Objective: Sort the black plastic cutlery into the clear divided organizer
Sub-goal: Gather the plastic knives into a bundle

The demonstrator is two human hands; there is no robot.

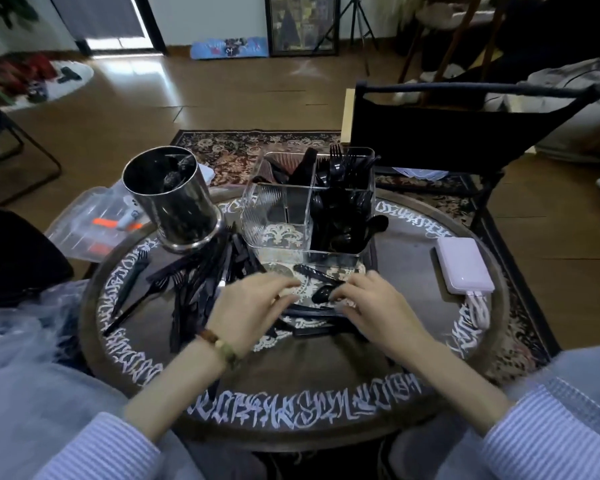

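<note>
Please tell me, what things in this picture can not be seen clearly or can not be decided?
- Right hand, head view: a black spoon lies at its fingers; motion blur hides whether they grip it.
- Left hand: blurred; a grip cannot be told.
- Metal cup: dark contents, unreadable in shadow.
- Clear organizer: the rear left compartment's pieces are too dark to tell the type.
- Cutlery pile: overlapping pieces cannot be counted.

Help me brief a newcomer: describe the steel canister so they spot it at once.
Start at the round dark table with white lettering around its rim. At its far left edge, left of the clear divided organizer, stands the steel canister. It is the only shiny metal cylinder there, upright and open-topped.
</note>
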